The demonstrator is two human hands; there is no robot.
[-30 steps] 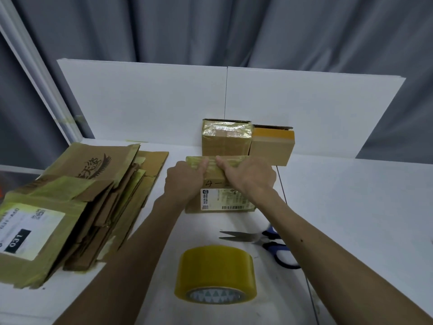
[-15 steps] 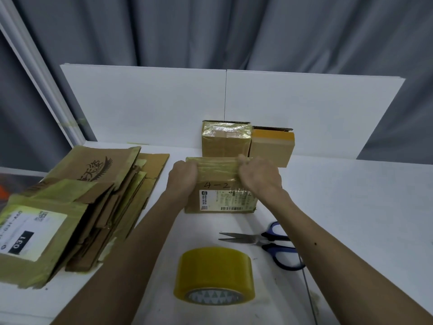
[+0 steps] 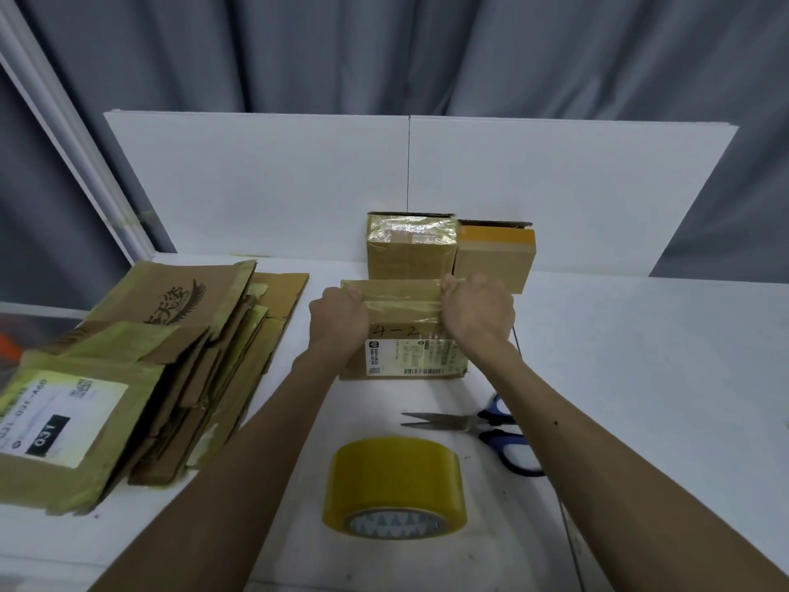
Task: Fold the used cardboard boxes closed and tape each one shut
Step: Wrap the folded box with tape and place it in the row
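While gripping the top edge of the box (image 3: 401, 332) with curled left hand (image 3: 340, 314) and right hand (image 3: 478, 311), pressing the tape strip (image 3: 401, 297) outward, keeping flaps flush, avoiding wrinkles.

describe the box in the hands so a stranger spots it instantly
On the white table, in front of two upright boxes at the white backboard, sits a cardboard box held by the left hand and right hand. Only it bears handwritten "4-2" above a shipping label.
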